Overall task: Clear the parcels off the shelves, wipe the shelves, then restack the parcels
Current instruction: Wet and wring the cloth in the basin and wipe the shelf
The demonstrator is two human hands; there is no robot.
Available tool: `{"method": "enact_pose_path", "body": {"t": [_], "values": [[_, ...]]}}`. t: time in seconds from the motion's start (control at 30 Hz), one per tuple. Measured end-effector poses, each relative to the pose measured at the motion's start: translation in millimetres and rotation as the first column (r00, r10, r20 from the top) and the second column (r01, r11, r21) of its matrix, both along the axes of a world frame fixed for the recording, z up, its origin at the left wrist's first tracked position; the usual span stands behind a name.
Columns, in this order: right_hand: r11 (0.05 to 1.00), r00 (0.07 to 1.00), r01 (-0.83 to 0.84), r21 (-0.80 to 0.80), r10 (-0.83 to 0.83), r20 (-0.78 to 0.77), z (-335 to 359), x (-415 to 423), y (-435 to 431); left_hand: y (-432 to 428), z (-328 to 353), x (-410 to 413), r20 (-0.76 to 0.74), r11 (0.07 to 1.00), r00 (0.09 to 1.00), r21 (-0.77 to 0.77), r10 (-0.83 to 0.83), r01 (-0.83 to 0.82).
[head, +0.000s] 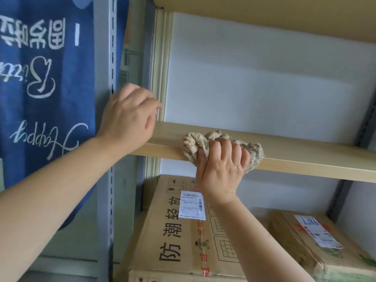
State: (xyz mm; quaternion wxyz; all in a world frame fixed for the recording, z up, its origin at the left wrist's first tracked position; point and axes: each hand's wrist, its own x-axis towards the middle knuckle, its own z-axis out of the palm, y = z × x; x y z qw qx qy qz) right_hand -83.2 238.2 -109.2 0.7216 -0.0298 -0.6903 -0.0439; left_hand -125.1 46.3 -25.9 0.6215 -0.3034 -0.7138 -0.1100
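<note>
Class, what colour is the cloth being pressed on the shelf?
Speckled beige-brown cloth, seen best in the head view, gripped by the right hand.

right carton [323, 247] cut off, label [192, 204] unreadable

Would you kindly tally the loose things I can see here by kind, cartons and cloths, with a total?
Cardboard cartons: 2, the large carton and the smaller carton, both below the wooden shelf.
Cleaning cloths: 1, the rag gripped by the right hand.
Total: 3

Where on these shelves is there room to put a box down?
The wooden shelf is bare from the rag in the right hand to the right post. Below, only a gap separates the big box from the smaller box.
</note>
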Motion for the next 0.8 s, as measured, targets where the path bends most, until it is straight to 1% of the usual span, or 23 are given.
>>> {"method": "enact_pose_path", "body": {"t": [0.03,0.07,0.13,0.17,0.2,0.27,0.3,0.33,0.43,0.53,0.6,0.7,0.73,0.8], "values": [[1.000,1.000,0.000,0.002,0.000,0.003,-1,-1,-4,-10,-7,-6,-0.104,0.995,0.990,0.039,0.099,-0.096],[1.000,1.000,-0.001,0.006,0.001,0.003,-1,-2,-7,-17,-13,-10,-0.105,0.982,0.979,0.088,0.176,-0.168],[1.000,1.000,-0.016,0.013,0.016,-0.005,-1,-6,-15,-24,-22,-12,0.044,0.950,0.971,0.205,0.233,-0.237],[1.000,1.000,-0.025,0.017,0.025,-0.012,-1,-7,-18,-24,-25,-11,0.145,0.933,0.967,0.265,0.210,-0.242],[0.999,0.999,-0.032,0.024,0.032,-0.019,0,-9,-22,-24,-25,-7,0.250,0.914,0.958,0.338,0.143,-0.225],[0.999,0.999,-0.035,0.034,0.036,-0.031,-1,-12,-27,-21,-21,-4,0.403,0.836,0.910,0.530,-0.100,-0.143],[0.999,0.999,-0.038,0.037,0.039,-0.031,-1,-13,-30,-19,-21,-5,0.444,0.793,0.874,0.596,-0.195,-0.126],[0.998,0.999,-0.041,0.039,0.042,-0.029,-1,-14,-34,-19,-21,-5,0.464,0.772,0.852,0.624,-0.244,-0.119],[0.998,0.999,-0.052,0.038,0.052,-0.014,-1,-18,-47,-20,-22,-4,0.414,0.769,0.854,0.639,-0.316,-0.025],[0.997,0.998,-0.069,0.030,0.069,0.011,-2,-22,-66,-25,-23,-7,0.379,0.745,0.817,0.661,-0.435,0.090],[0.997,0.997,-0.071,0.037,0.070,0.016,-2,-25,-77,-26,-22,-8,0.371,0.686,0.741,0.709,-0.559,0.163],[0.994,0.997,-0.073,0.077,0.071,0.033,-3,-30,-89,-32,-17,-5,0.334,0.534,0.541,0.802,-0.772,0.268],[0.993,0.997,-0.073,0.090,0.069,0.043,-3,-32,-93,-35,-15,-4,0.345,0.524,0.499,0.804,-0.795,0.279],[0.990,0.996,-0.079,0.116,0.073,0.052,-4,-36,-103,-42,-13,-3,0.399,0.555,0.462,0.786,-0.792,0.272]]}}
